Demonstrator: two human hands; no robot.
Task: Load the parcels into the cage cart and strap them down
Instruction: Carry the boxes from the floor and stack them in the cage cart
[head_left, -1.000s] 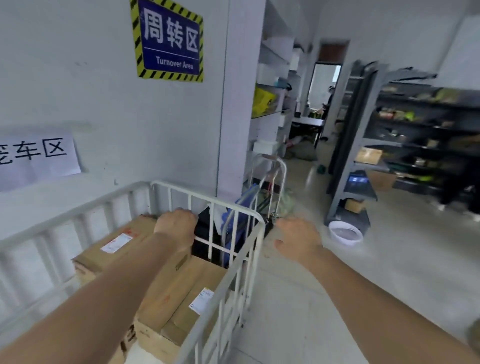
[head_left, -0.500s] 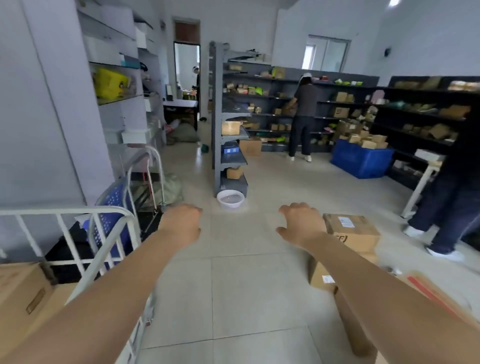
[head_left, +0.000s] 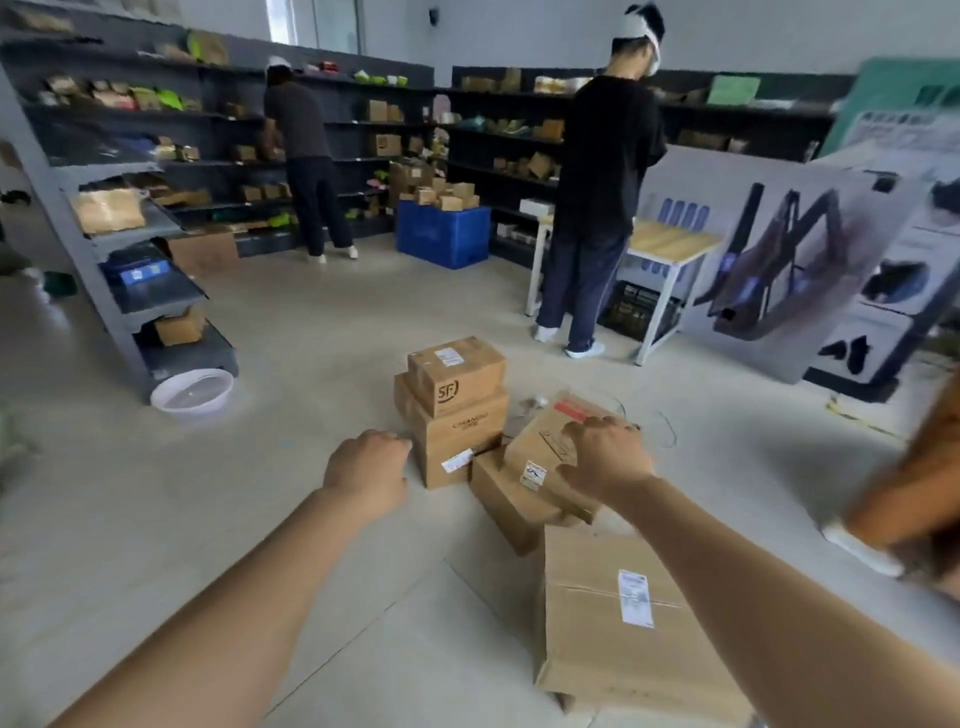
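You are holding both hands empty above the parcels (head_left: 456, 374) piled on the floor (head_left: 249, 499), your left hand (head_left: 366, 467) loosely curled beside the stack and your right hand (head_left: 605, 457) with fingers spread over the tilted parcel (head_left: 537, 449), likely framing a two-handed lift.

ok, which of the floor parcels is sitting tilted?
The red-taped box, propped up on a lower box. The SF box on its stack and the big near box sit flat.

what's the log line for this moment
lifted: nothing | left hand: empty, beside stacked boxes | right hand: over tilted box, grip unclear | cage cart: out of view
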